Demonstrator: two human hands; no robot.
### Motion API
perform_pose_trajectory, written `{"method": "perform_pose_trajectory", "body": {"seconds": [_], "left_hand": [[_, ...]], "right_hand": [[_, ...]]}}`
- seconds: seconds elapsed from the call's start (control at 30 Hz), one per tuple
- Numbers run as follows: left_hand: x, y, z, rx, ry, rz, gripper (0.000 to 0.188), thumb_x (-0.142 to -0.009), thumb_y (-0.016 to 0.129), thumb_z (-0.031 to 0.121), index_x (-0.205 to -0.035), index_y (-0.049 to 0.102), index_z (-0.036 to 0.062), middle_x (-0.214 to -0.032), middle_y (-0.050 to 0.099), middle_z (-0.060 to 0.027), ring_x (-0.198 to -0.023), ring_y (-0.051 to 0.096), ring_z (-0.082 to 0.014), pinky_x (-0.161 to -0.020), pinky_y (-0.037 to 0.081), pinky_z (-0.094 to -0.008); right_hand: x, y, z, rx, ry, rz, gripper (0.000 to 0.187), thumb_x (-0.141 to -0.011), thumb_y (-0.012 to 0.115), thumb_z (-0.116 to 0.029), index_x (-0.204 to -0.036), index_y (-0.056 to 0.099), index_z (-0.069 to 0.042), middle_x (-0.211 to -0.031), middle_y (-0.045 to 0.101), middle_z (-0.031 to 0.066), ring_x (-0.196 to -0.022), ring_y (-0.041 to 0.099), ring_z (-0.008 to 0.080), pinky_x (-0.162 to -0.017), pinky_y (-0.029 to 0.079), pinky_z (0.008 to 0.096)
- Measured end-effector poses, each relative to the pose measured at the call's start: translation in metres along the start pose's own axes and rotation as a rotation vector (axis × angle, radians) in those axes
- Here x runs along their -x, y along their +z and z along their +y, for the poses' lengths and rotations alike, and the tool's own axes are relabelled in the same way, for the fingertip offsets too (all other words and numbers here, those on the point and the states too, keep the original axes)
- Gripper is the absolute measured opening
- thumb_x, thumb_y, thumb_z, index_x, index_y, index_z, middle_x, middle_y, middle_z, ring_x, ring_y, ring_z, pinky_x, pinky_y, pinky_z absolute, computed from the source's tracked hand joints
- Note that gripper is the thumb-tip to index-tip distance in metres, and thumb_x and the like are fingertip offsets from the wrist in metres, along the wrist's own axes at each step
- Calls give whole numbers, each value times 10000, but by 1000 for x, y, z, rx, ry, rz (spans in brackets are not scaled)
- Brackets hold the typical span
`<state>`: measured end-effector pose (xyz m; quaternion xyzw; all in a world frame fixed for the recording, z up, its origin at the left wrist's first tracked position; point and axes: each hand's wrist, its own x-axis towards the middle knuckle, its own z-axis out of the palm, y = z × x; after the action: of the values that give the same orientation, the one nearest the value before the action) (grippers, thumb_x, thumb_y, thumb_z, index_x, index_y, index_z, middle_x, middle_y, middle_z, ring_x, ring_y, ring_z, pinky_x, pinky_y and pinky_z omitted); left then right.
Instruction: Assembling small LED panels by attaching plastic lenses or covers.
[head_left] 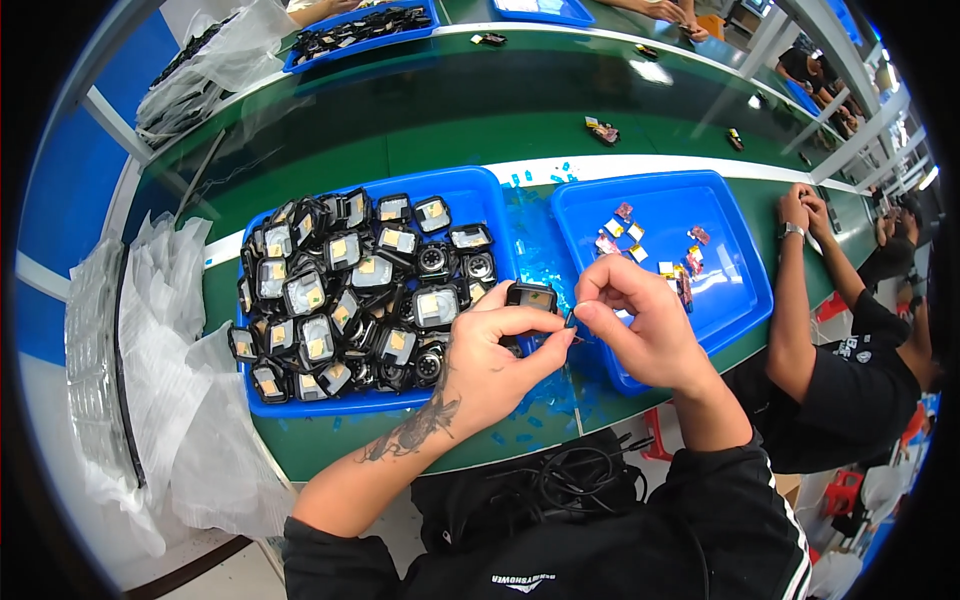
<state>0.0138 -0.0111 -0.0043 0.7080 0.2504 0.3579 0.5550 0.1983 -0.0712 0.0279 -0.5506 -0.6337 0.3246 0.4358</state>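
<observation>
The left hand [500, 352] grasps a black casing [532, 297] between thumb and fingers, above the gap between two blue trays. The right hand [650, 325] meets it there, thumb and forefinger pinched together at the casing's lower right; whether anything is caught between those tips cannot be told.

The left hand and wrist cover part of the right side of the left tray [500, 232], which is heaped with similar black casings [317, 338], many with a pale panel and a tan patch. The right hand hides the near left part of the right tray [738, 275], where small boards and yellow-and-white pieces [635, 232] lie loosely scattered. Blue scraps [543, 262] litter the strip between the trays.

The trays rest on a green tabletop [310, 440]. Below its near edge hangs a tangle of black cable [580, 478]; to the left, clear plastic sheeting [215, 420] droops beside the table. Past a white rail runs a wide green belt [330, 125] carrying a few small parts [603, 131], and on its far side stands another blue tray [434, 12] of dark pieces. A co-worker in a black shirt [850, 400] sits on the right, with red stools [843, 493] behind.
</observation>
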Motion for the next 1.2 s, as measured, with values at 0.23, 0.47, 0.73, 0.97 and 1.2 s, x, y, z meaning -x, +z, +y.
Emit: {"method": "perform_pose_trajectory", "body": {"seconds": [0.23, 0.47, 0.73, 0.97, 1.2], "left_hand": [[2, 2, -1, 64, -66, 103, 96, -782, 737, 52, -871, 733, 16, -841, 656, -90, -778, 596, -123, -716, 492, -268], [-2, -5, 0, 157, -214, 14, 115, -861, 702, 36, -935, 694, -52, -908, 671, -53, -804, 604, -72, -716, 468, -207], [0, -3, 3, 537, -275, -103, 152, -884, 697, 73, -975, 694, -49, -892, 659, -48, -726, 600, -37, -596, 468, -170], [-4, 1, 4, 446, -101, 21, 333, -968, 537, 51, -1295, 534, -16, -1147, 599, -92, -951, 592, -86, -777, 494, -232], [-4, 5, 2, 453, -48, 89, 558, -969, 412, -21, -1497, 233, 12, -1308, 519, -166, -1181, 529, -178, -969, 447, -310]], "right_hand": [[4, 11, -2, 521, -540, 120, 199, -760, 672, 53, -906, 550, -7, -810, 585, 126, -678, 598, 316, -560, 480, 370], [-6, 2, 16, 496, -120, 48, 95, -830, 657, 7, -911, 615, -19, -812, 612, 84, -677, 607, 235, -598, 480, 320], [-2, -2, 11, -384, 32, -69, 138, -867, 675, -4, -1005, 683, 7, -943, 640, 70, -835, 622, 97, -721, 523, 217], [5, -2, 16, -672, -92, 82, 182, -857, 676, 29, -1036, 640, 34, -972, 642, 98, -841, 648, 135, -734, 547, 237], [-1, 16, -13, 97, -49, 142, 176, -807, 718, -4, -981, 695, -5, -807, 688, 74, -624, 602, 104, -542, 454, 237]]}}
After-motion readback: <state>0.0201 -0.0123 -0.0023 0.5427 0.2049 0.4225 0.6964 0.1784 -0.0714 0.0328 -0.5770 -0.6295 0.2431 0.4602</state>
